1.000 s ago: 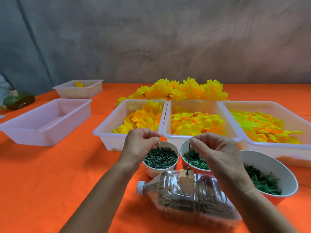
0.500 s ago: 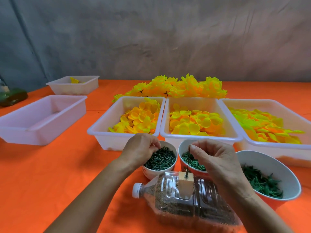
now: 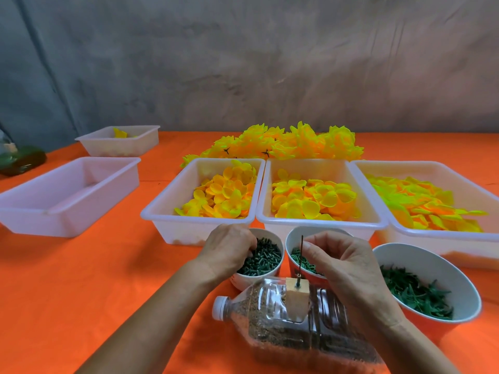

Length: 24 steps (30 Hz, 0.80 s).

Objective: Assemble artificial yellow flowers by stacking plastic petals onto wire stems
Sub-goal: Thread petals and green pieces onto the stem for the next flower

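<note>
Orange cloth covers the surface point(image 3: 81, 279). At this early step, the right hand point(image 3: 348, 268) pinches the wire stem point(image 3: 300, 259) standing in a wooden block point(image 3: 297, 295), while the left hand point(image 3: 229, 252) curls its fingers into the cup of green pegs point(image 3: 263, 257) just beside. Petals point(image 3: 224, 193) wait in trays beyond both hands. Next likely calls for threading one peg onto the stem.

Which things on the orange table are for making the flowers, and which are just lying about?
For the flowers:
thin wire stem in small wooden block
three white tubs of yellow petals
bowl of dark green tube pieces
left hand, right hand

Lying about:
empty white tub
dark green bottle
</note>
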Motion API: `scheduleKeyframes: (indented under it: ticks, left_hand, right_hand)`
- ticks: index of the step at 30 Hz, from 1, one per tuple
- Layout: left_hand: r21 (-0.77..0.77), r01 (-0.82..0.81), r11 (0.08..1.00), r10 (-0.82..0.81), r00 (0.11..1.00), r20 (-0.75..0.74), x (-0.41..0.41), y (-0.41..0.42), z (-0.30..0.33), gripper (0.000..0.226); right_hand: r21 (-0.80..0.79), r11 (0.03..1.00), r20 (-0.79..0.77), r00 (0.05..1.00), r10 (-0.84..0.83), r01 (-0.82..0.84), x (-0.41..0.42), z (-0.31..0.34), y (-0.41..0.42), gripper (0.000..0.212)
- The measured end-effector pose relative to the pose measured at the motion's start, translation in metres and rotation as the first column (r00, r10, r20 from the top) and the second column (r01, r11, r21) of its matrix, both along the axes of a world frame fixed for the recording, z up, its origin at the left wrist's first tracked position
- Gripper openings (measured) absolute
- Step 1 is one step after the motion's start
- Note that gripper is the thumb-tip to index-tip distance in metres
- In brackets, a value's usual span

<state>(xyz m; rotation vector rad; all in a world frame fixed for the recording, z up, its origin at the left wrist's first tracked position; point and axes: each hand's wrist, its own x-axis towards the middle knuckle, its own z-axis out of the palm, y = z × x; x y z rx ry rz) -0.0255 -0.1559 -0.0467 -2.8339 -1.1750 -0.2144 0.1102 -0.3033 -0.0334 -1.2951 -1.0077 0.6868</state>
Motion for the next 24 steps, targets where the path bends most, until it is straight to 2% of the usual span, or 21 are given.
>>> scheduleKeyframes:
  ticks: [9,12,15,17,19,21,24]
  left_hand:
    - [0.028,-0.021,0.999,0.020,1.000,0.019,0.001,-0.001,-0.002,0.021]
    - [-0.004,-0.039,0.999,0.039,0.993,0.111,-0.001,0.002,-0.006,0.020]
    - [-0.056,-0.059,0.997,0.073,0.959,0.275,-0.004,0.004,-0.006,0.016]
    - [-0.149,-0.052,0.988,0.113,0.891,0.439,-0.007,0.005,-0.005,0.010]
    - [-0.353,0.028,0.935,0.205,0.769,0.606,-0.010,0.003,0.000,0.009]
    - [-0.558,0.220,0.800,0.337,0.603,0.723,-0.013,-0.003,0.006,0.018]
    - [-0.663,0.441,0.605,0.492,0.448,0.746,-0.011,-0.013,0.017,0.022]
  right_hand:
    - [-0.004,1.000,0.020,1.000,-0.012,0.012,0.002,-0.002,0.001,0.013]
    - [-0.003,1.000,0.013,1.000,-0.026,0.026,0.003,-0.002,0.001,0.014]
    - [-0.008,1.000,0.011,1.000,-0.025,0.025,0.003,-0.001,0.001,0.014]
    - [-0.009,1.000,0.020,1.000,-0.022,0.023,0.002,0.000,0.001,0.014]
    - [-0.011,1.000,0.020,1.000,-0.022,0.023,0.002,0.001,0.001,0.015]
    - [-0.019,1.000,0.021,1.000,-0.019,0.019,0.002,0.001,0.002,0.015]
    - [-0.024,1.000,0.016,1.000,-0.010,0.010,0.001,0.005,0.002,0.014]
